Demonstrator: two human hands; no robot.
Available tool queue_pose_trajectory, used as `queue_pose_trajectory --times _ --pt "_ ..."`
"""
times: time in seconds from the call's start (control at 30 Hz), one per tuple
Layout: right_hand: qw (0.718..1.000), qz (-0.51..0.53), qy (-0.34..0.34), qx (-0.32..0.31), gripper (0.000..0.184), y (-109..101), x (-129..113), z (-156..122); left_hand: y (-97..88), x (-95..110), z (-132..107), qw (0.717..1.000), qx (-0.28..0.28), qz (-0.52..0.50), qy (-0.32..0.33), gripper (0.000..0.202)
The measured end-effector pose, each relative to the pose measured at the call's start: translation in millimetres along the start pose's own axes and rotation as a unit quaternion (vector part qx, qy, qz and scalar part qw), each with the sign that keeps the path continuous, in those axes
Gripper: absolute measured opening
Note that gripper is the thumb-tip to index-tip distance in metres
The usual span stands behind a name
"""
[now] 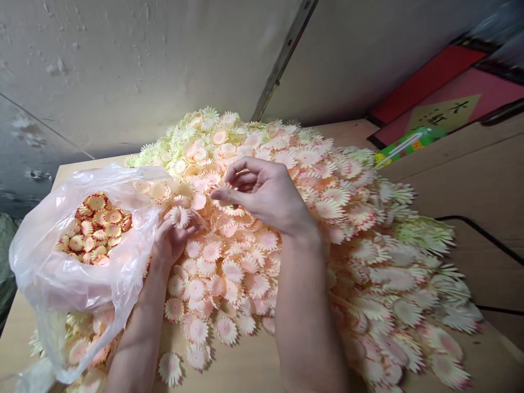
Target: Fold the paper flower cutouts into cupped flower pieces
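Left hand (170, 240): fingers are closed around one flower (180, 216), held at the fingertips just above the near-left part of the heap. The flower is round with a pink centre and pale fringed petals. Its face is turned up towards the camera. It shows no long axis, as the petals radiate evenly.

Right hand (266, 196): it hovers over the middle of the heap, fingers curled, with the thumb and forefinger tips close together. Whether anything is pinched between them cannot be told.

Heap of flowers (360, 229): one heap covers most of the table (254, 365). The flowers overlap and are too many to count. Most lie face up.

Plastic bag (49, 273): one clear bag stands open just beside the left hand. It holds small yellow discs (96, 224) with red rims, also too many to count.

Green packet (409, 143): one packet lies beyond the heap at the far right.
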State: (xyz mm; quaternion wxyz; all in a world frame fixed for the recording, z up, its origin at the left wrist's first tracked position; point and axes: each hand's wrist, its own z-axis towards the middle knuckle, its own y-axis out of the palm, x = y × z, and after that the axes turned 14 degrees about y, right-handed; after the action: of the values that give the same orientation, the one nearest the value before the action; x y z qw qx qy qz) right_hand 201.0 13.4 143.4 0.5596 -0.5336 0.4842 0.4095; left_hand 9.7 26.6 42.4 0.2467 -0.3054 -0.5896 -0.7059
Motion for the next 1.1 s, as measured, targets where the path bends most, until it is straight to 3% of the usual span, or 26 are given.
queue_pose_trajectory --times 0.17,0.3,0.6,0.9,1.1 --pt "0.998 -0.051 -0.031 -0.021 0.024 12.8 4.4 4.0 2.2 -2.6 0.2 0.999 -0.03 0.035 -0.013 0.038" --pt "0.994 -0.095 -0.031 -0.036 0.015 26.4 6.7 5.6 0.0 -4.4 0.0 0.998 -0.031 0.049 0.013 0.035" --pt "0.991 -0.124 -0.007 -0.044 0.04 39.9 2.5 3.5 -0.5 -8.5 -1.0 0.995 -0.007 0.072 0.064 0.032" --pt "0.981 -0.184 -0.026 -0.055 0.048 46.0 14.3 9.7 -7.9 -9.2 -4.6 0.995 -0.015 0.102 0.006 0.029" --pt "0.989 -0.126 0.005 -0.072 0.055 46.4 9.6 7.9 -7.0 -12.3 -4.5 0.995 -0.057 0.08 -0.002 0.034"
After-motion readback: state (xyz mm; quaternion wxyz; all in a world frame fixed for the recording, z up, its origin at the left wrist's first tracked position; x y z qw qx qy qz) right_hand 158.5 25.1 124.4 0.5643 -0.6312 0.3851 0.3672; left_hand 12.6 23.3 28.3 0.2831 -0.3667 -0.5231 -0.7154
